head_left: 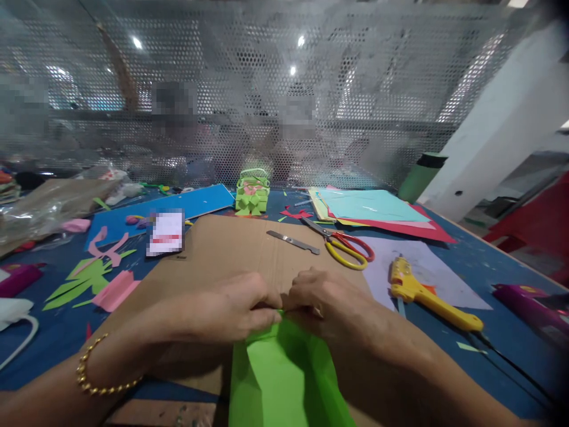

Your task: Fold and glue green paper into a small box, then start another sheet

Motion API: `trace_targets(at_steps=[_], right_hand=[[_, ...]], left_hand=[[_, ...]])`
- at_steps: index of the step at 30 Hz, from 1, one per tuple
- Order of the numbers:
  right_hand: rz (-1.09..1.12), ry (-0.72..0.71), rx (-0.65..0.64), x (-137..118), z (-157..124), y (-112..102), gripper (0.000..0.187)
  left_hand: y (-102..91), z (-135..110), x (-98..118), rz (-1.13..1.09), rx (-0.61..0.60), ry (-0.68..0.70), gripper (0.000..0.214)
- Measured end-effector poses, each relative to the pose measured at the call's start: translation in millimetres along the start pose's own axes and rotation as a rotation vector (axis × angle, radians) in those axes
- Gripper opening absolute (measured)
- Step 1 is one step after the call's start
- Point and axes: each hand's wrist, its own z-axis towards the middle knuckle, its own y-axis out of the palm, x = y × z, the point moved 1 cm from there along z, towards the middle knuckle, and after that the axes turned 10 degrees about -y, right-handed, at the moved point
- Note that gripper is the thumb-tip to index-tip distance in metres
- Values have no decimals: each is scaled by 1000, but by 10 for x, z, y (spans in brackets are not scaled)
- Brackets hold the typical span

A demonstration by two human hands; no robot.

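Note:
Both hands meet at the top edge of a bright green sheet of paper (pixel 284 367), which hangs toward me over the near side of a cardboard sheet (pixel 213 255). My left hand (pixel 249 305) pinches the paper's upper edge between thumb and fingers. Close beside it, my right hand (pixel 317 296) has its fingers curled on the same edge, their tips partly hidden. Just beyond the hands lie a bare metal blade (pixel 293 242) and scissors (pixel 347 248) with red and yellow handles. A small green paper bag with a pink bow (pixel 252 193) stands farther back.
To the right, a yellow glue gun (pixel 427 293) with its cord rests by a pale sheet (pixel 457 279). Stacked coloured paper (pixel 368 206) lies behind. Pink and green scraps (pixel 84 279) and a blue board (pixel 195 204) are left. A perforated metal screen (pixel 267 89) rises behind.

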Motion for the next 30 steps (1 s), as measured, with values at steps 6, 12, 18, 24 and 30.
trace_targets(at_steps=[6, 12, 18, 24, 30], right_hand=[[-15, -73, 18, -32, -8, 13, 17], [-9, 108, -46, 18, -73, -149, 17], [6, 189, -163, 62, -109, -274, 29], [24, 180, -213, 40, -75, -246, 23], [14, 156, -168, 62, -112, -215, 20]], left_hand=[[81, 55, -9, 73, 50, -56, 25], [73, 39, -48, 245, 129, -47, 33], [35, 46, -59, 309, 105, -11, 30], [52, 20, -71, 320, 153, -3, 32], [53, 15, -44, 332, 148, 8, 30]])
